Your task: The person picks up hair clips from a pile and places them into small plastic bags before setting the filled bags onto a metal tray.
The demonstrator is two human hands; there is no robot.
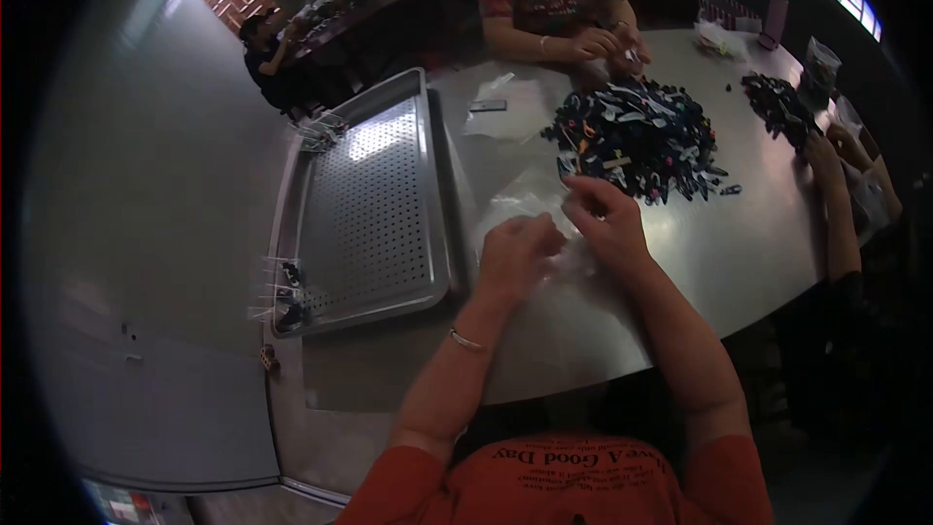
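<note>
My left hand (523, 251) is closed, its fingers curled and slightly blurred, above clear plastic bags (525, 196) lying on the metal table. Whatever its fingertips pinch is too small to make out. Close by on the right, my right hand (610, 226) is bent with thumb and fingers drawn together at the near edge of a pile. The pile (646, 131) is made of many small dark pieces that look like hair clips, mixed with white, orange and red bits. Anything between the right fingertips is hidden.
A large perforated metal tray (374, 199) stands left, with small items on its left rim. A dark flat object (488, 105) lies on white sheets. Opposite, a co-worker's hands (612, 47) work over the pile; another person's hands (826, 151) are beside a smaller pile (777, 102) at right.
</note>
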